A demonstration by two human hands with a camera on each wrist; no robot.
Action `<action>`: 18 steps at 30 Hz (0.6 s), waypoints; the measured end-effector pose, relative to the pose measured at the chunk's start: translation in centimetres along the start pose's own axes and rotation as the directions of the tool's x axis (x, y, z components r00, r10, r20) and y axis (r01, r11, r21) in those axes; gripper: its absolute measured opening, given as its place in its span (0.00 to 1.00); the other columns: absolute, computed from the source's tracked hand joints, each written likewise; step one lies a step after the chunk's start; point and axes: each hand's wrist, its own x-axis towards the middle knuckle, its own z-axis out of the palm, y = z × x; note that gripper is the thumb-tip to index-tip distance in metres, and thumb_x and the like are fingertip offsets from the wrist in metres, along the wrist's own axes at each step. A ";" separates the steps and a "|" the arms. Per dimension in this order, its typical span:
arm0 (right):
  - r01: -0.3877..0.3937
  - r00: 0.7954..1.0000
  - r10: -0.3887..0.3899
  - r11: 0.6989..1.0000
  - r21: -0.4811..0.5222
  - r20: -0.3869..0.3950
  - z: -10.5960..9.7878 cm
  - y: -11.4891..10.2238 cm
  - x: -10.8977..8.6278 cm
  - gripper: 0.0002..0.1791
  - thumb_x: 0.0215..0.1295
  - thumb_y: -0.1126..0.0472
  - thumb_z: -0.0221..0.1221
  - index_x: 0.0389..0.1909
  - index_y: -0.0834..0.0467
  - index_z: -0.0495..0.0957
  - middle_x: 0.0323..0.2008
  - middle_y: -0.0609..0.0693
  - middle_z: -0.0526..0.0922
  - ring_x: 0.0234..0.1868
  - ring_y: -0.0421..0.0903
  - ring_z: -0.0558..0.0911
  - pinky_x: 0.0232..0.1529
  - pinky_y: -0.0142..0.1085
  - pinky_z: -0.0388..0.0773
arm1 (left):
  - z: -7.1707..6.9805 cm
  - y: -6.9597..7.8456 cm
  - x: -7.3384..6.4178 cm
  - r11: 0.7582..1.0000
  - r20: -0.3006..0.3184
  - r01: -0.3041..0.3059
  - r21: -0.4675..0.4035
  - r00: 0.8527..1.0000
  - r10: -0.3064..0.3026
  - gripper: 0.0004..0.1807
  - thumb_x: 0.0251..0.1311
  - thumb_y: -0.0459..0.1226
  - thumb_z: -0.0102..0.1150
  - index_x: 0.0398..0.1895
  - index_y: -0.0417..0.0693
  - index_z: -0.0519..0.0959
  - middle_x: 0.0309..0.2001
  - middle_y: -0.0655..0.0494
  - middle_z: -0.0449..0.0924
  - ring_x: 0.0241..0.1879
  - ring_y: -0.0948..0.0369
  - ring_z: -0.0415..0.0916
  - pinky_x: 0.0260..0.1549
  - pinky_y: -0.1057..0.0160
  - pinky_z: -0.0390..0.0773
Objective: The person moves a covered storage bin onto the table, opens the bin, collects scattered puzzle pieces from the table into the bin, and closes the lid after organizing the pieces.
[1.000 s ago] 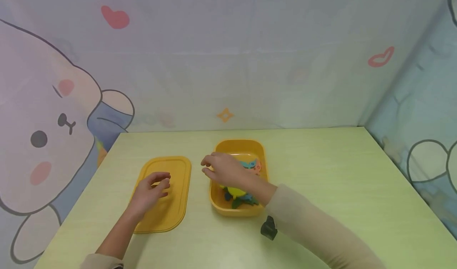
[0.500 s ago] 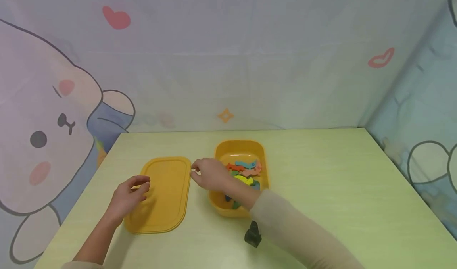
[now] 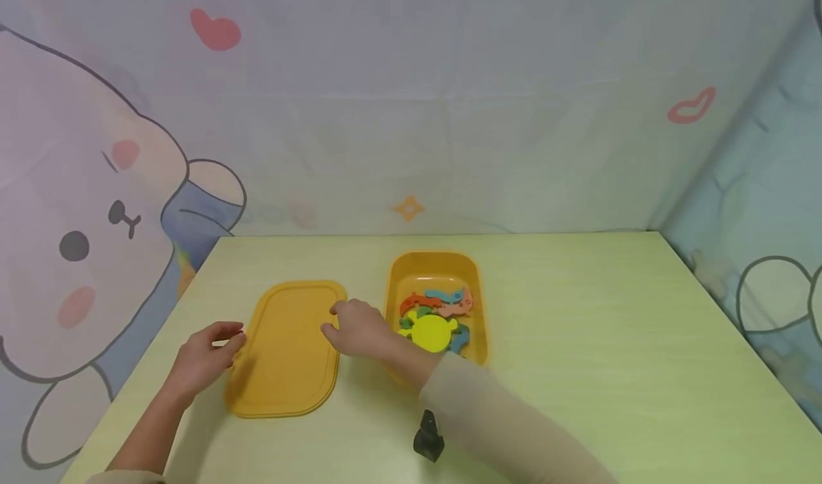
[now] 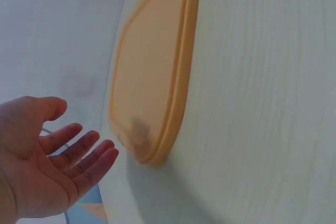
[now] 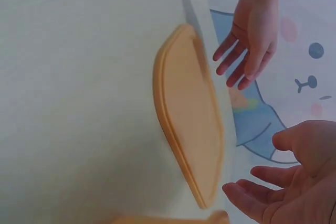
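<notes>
A flat yellow lid (image 3: 289,348) with rounded corners lies on the table, between my two hands. My left hand (image 3: 202,359) hovers by the lid's left edge, its fingers loosely bent around nothing. Over the lid's right edge hangs my right hand (image 3: 359,330), also holding nothing. In the left wrist view the left hand (image 4: 42,161) has its fingers spread apart beside the lid (image 4: 149,72). The right wrist view shows the lid (image 5: 189,114) below both hands, with the right hand (image 5: 294,177) relaxed near its end.
Right of the lid stands a yellow plastic box (image 3: 483,313) without its cover. Inside lie several flat animal-shaped pieces, among them a bright yellow one (image 3: 432,333), a red one (image 3: 417,303) and a blue one (image 3: 443,295). A printed cloth (image 3: 514,113) hangs behind the table (image 3: 578,313).
Both hands have moved left: the right from above the box to the lid's right edge, the left from over the lid to its left edge. The box's pieces are more exposed.
</notes>
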 end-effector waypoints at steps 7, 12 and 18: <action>-0.061 0.998 0.061 0.998 -0.026 0.013 2.0 -0.9 0.0 0.23 0.66 0.51 0.51 0.55 0.62 0.72 0.49 0.56 0.77 0.47 0.49 0.77 0.46 0.35 0.75 | -0.2 -1.3 0.2 0.997 -0.023 0.016 0.075 1.000 -0.014 0.27 0.65 0.45 0.46 0.58 0.32 0.67 0.53 0.34 0.72 0.43 0.48 0.79 0.32 0.68 0.76; -0.120 0.993 0.121 0.993 -0.020 0.010 3.0 -1.0 0.0 0.24 0.65 0.50 0.52 0.55 0.62 0.73 0.48 0.55 0.77 0.45 0.49 0.77 0.47 0.35 0.74 | -0.3 -1.9 0.3 0.993 -0.019 0.028 0.116 0.999 -0.026 0.27 0.65 0.45 0.47 0.57 0.31 0.68 0.53 0.34 0.73 0.44 0.46 0.78 0.34 0.64 0.76; -0.166 0.986 0.166 0.986 -0.030 0.024 4.2 -0.8 -0.3 0.21 0.64 0.50 0.53 0.49 0.63 0.74 0.38 0.55 0.78 0.35 0.48 0.76 0.36 0.35 0.74 | 0.0 -2.5 0.5 0.987 -0.024 0.048 0.155 0.999 -0.044 0.26 0.64 0.44 0.48 0.56 0.30 0.70 0.51 0.35 0.75 0.50 0.40 0.71 0.41 0.53 0.76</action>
